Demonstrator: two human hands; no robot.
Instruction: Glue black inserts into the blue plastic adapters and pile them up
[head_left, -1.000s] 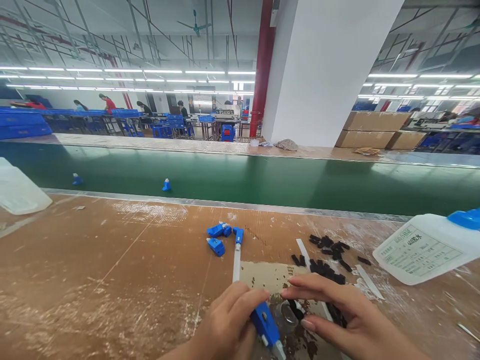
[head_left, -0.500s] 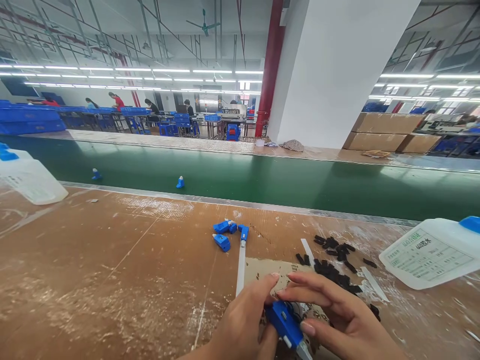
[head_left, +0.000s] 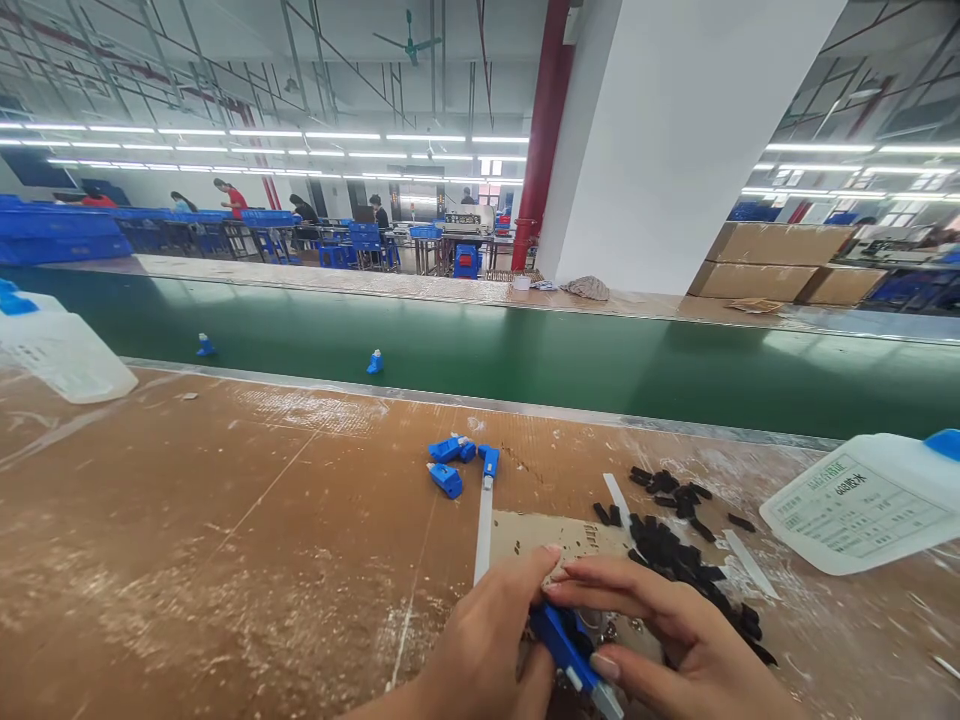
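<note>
- In the head view, a brown worktable surface (head_left: 300, 560) is shown, its far edge bordered by a green belt (head_left: 525, 355).
- Low and right of centre, over a tan sheet (head_left: 525, 528) lying on the surface, a blue part (head_left: 555, 632) is held aslant, its pale tip pointed toward the wearer.
- The part is gripped along its side by the left hand (head_left: 491, 635), thumb and fingers closed around it, seemingly so that it is kept steady.
- The right hand (head_left: 667, 625) is curved over the part's other side, fingertips laid at the far end and thumb set apart near the tip; whether anything is pinched there cannot be told.
- Something dark shows between hand and part, too covered to be named.
- Black pieces (head_left: 667, 545) are heaped beside the sheet, apparently for easy reach by the right hand.
- Three or so blue parts (head_left: 448, 480) are clustered toward the far edge, beyond the sheet's left corner, perhaps to be within the left hand's reach.
- Two more blue pieces (head_left: 375, 362) are stood on the belt, well apart.
- A labelled bottle (head_left: 847, 510) is placed at right, near the far edge, seemingly out of the hands' way.
</note>
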